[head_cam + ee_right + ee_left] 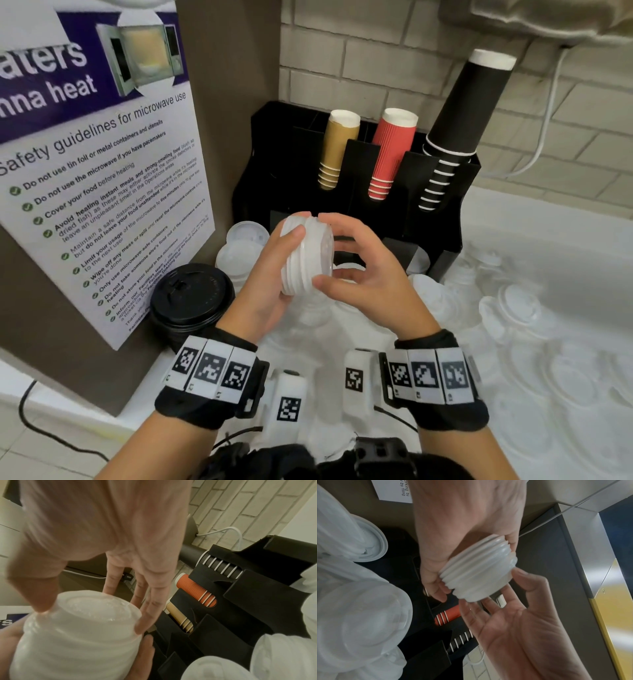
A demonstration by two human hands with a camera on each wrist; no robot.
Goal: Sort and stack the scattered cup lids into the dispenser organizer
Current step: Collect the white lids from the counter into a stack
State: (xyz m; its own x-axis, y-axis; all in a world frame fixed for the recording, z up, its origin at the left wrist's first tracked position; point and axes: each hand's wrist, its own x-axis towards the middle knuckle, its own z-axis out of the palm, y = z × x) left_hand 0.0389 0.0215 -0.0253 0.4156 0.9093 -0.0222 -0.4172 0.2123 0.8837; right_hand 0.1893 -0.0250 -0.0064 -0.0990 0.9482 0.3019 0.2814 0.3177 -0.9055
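Note:
A stack of white cup lids point(308, 246) lies on its side in the air in front of the black organizer point(455, 219). My left hand point(291, 265) grips the stack from the left, thumb on top and fingers under it. My right hand point(322, 250) holds the stack's right end between thumb and fingertips. In the left wrist view the lid stack point(477, 572) sits between both palms. In the right wrist view the right fingertips point(142, 626) touch the rim of the lid stack point(77, 642). More white lids point(513, 308) lie scattered over the white counter.
The organizer holds gold cups point(337, 150), red cups point(390, 154) and black cups point(455, 130) in its upper slots. A stack of black lids point(191, 298) stands at the left by a microwave safety poster point(102, 188). White lid stacks point(239, 246) stand beside the organizer.

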